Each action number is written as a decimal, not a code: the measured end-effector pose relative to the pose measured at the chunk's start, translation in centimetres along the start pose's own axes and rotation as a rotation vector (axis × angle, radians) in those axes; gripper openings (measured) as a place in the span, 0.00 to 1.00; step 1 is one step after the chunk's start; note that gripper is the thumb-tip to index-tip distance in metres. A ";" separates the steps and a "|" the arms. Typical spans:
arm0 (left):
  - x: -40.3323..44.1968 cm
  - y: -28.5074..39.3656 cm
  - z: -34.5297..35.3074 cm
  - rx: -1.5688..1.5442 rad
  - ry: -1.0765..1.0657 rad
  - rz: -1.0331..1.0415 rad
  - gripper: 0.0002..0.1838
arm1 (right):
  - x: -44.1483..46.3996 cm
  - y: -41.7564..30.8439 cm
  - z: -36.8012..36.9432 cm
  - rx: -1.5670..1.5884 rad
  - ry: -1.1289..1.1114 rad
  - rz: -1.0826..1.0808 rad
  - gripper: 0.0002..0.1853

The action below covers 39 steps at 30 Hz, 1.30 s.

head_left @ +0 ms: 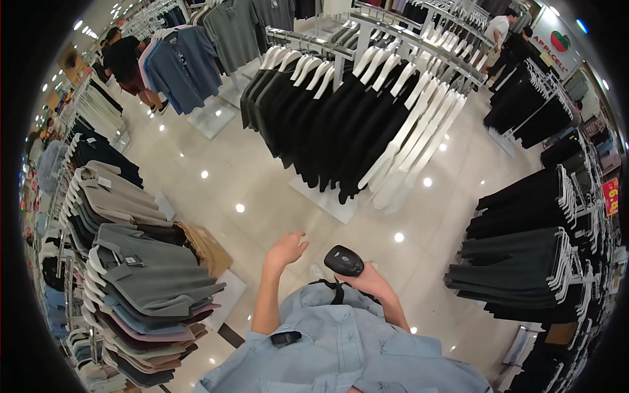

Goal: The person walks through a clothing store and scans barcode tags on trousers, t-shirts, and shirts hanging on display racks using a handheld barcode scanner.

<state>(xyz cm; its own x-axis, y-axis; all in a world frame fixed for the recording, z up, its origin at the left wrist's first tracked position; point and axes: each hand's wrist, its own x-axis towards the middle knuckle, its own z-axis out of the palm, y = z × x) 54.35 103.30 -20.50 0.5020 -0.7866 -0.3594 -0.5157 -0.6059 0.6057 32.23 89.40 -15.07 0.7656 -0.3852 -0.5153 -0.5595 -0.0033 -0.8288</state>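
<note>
- Over open floor (249, 180): left hand (286, 249), fingers loosely bent, slightly parted
- Right hand (370, 280) grips scanner (344, 261); fingertips hidden, cannot tell
- Racks (310, 43) edge front and sides

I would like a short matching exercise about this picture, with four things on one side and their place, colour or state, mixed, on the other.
Column one:
1. handheld device
2. left hand
3. wearer's shirt
4. red sign

Column two:
A. light blue
B. near the picture's right edge
C. in the right hand
D. holding nothing, above the floor

Right pairs: 1-C, 2-D, 3-A, 4-B.
</note>
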 end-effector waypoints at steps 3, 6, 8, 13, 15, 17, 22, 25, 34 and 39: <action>-1.6 -1.9 -0.6 -0.007 -0.016 -0.058 0.22 | 0.1 -1.0 2.3 0.013 -0.042 -0.040 0.17; -2.1 -3.6 -0.7 -0.027 -0.015 -0.093 0.23 | 0.6 -1.6 3.1 -0.020 -0.093 -0.071 0.18; -2.2 -4.0 -0.7 -0.024 -0.007 -0.086 0.23 | 0.7 -2.2 3.2 -0.032 -0.109 -0.089 0.18; -2.0 -5.2 -0.3 -0.092 0.022 -0.101 0.23 | 1.6 -2.2 3.3 -0.093 -0.130 -0.062 0.19; -2.0 -6.1 0.0 -0.120 0.038 -0.122 0.24 | 1.7 -3.2 3.3 -0.098 -0.158 -0.070 0.19; -2.7 -6.6 0.1 -0.144 0.048 -0.168 0.24 | 2.2 -3.4 3.5 -0.092 -0.209 -0.070 0.19; -4.9 -9.0 -0.6 -0.117 0.052 -0.264 0.24 | 5.4 -1.2 5.6 -0.049 -0.291 -0.183 0.19; -5.2 -9.6 -1.3 -0.080 0.046 -0.318 0.25 | 7.1 -2.0 6.0 -0.035 -0.334 -0.208 0.19; -0.6 -7.7 -5.9 -0.073 -0.006 -0.374 0.25 | 11.6 -6.0 3.2 -0.105 -0.413 -0.150 0.19; 5.6 -5.8 -8.2 -0.006 -0.066 -0.287 0.25 | 13.9 -6.8 -0.6 -0.003 -0.329 -0.096 0.19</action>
<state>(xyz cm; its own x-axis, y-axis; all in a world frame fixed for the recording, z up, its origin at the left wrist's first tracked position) 65.86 103.38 -20.19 0.5802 -0.5891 -0.5624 -0.3550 -0.8044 0.4764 46.48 83.53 -16.50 0.8761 -0.0645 -0.4778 -0.4802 -0.0277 -0.8767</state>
